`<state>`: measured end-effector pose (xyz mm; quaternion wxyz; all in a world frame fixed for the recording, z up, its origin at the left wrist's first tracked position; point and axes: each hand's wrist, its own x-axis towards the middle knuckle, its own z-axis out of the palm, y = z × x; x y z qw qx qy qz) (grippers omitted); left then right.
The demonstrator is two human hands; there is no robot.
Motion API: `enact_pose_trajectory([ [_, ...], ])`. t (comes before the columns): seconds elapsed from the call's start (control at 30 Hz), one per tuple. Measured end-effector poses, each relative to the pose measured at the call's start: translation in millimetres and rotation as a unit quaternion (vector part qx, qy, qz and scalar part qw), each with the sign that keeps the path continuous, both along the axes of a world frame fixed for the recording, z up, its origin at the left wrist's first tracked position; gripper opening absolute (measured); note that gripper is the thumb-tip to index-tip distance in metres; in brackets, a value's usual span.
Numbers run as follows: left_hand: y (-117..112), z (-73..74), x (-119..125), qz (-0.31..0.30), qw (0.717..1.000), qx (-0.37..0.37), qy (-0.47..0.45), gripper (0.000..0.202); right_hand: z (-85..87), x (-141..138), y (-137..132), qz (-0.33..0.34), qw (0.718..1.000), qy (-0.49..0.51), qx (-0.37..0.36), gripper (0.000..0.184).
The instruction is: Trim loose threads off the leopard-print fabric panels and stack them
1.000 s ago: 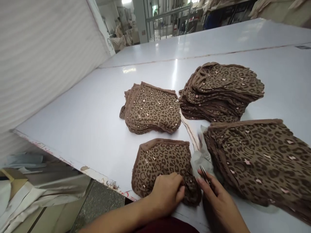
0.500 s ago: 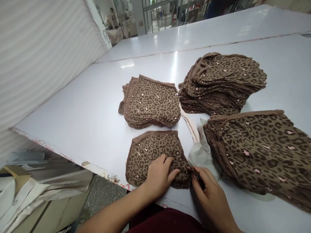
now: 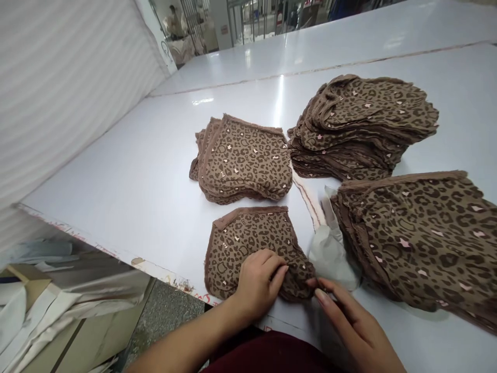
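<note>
A leopard-print fabric piece (image 3: 248, 235) with a brown fuzzy edge lies near the table's front edge, its upper left corner folded over. My left hand (image 3: 258, 285) rests on its lower part, fingers curled and thumb close to the forefinger, gripping the cloth. At the piece's lower right corner, my right hand (image 3: 345, 311) is closed, with forefinger and thumb at the edge. A sliver of something dark shows between those fingers, seemingly the snips seen earlier; most of it is hidden by the hand.
Behind the piece is a small stack of matching pieces (image 3: 244, 160). A taller pile (image 3: 373, 114) stands at the back right, another stack (image 3: 423, 243) at the right. Crumpled pale grey material (image 3: 330, 254) lies beside my right hand. Cloth scraps and cardboard (image 3: 50, 311) are below the table's left edge.
My right hand has shifted right and down to the piece's lower corner, and the dark tool is now mostly hidden. My left forefinger and thumb have drawn closer together. The view has shifted slightly.
</note>
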<state>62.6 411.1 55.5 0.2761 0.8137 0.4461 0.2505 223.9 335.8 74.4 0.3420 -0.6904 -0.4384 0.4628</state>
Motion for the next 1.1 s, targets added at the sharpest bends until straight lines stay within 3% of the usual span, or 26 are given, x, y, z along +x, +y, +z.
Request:
enact_pose_trajectory([
  [0.1,-2,-3.7,11,0.034,0.999,-0.021,0.009,0.012,1.7,-5,-4,-0.004,0.991,0.117,-0.064,0.042],
  [0.23,-4,-9.0,27,0.055,0.997,-0.035,0.041,0.010,1.1,-12,-5,-0.038,0.990,0.125,-0.061,0.039],
  [0.33,-3,-9.6,28,0.041,0.999,-0.026,0.021,0.006,0.2,-14,-5,-0.027,0.978,0.185,-0.092,0.042],
  [0.5,-2,-9.1,19,0.048,0.997,-0.052,-0.007,0.007,-21.6,-7,-3,-0.034,0.961,0.236,-0.143,0.052],
  [0.67,3,-5.3,24,0.043,0.996,-0.057,0.062,0.018,-35.6,-2,-2,-0.067,0.955,0.251,-0.143,0.052],
  [0.87,7,-3.0,29,0.026,0.989,-0.059,0.136,0.007,-27.6,-4,-2,-0.044,0.958,0.240,-0.151,0.049],
  [1.1,7,-5.4,17,0.059,0.993,-0.107,-0.002,0.006,-14.3,-15,3,0.015,0.954,0.257,-0.157,0.046],
])
